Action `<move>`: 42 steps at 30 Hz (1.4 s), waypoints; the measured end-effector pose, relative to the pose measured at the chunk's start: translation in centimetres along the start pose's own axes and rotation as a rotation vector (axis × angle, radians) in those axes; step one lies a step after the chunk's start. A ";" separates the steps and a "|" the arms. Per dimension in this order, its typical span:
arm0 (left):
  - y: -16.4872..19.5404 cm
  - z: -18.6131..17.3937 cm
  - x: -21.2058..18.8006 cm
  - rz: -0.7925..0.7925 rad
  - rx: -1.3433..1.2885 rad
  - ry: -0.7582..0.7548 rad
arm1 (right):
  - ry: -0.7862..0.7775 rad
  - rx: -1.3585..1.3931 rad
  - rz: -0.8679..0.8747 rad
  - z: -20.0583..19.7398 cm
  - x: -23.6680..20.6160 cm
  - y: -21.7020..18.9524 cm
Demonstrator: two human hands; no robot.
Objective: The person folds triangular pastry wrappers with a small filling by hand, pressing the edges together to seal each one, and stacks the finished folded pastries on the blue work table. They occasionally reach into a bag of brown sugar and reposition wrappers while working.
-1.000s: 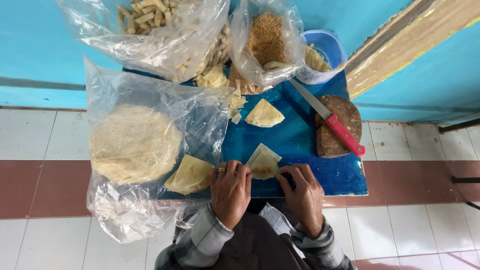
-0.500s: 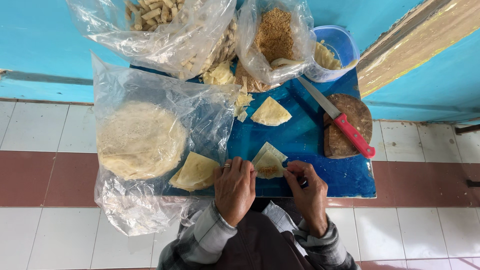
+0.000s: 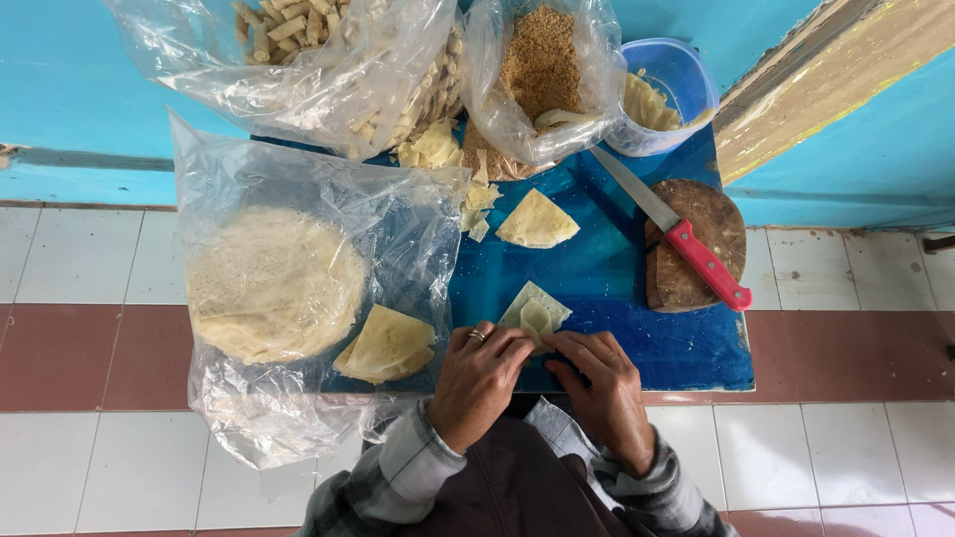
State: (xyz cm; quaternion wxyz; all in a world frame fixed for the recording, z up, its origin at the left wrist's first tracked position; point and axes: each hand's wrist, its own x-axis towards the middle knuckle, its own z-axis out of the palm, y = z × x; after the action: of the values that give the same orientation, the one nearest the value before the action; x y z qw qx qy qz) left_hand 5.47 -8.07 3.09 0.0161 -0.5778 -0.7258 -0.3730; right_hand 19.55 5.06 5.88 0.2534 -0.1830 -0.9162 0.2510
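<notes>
Two hands (image 3: 542,383), one folded wrapper (image 3: 534,316)

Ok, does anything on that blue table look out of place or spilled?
Only small things: torn wrapper scraps lie loose on the blue table, and the red-handled knife rests half on the wooden block, blade overhanging.

A clear plastic bag (image 3: 298,298) of round wrappers lies at the left. Far left, another clear bag (image 3: 328,60) holds pale sticks; beside it, a bag (image 3: 542,80) of brown crumbs, then a blue tub (image 3: 686,85).
</notes>
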 end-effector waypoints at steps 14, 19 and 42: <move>-0.2 0.8 2.0 -0.193 -0.163 0.037 | -0.293 -0.007 -0.008 -0.2 4.9 2.2; -1.0 1.1 3.0 -0.238 -0.170 0.039 | -0.417 0.084 0.063 0.1 6.9 3.6; -1.5 0.7 3.0 -0.208 -0.170 -0.043 | -0.286 0.071 -0.044 0.8 6.3 3.9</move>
State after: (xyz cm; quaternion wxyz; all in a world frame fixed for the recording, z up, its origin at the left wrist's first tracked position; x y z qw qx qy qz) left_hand 3.50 -5.26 3.19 -0.0871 -0.5064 -0.7479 -0.4203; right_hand 14.81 10.82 5.49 0.1319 -0.1160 -0.9372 0.3013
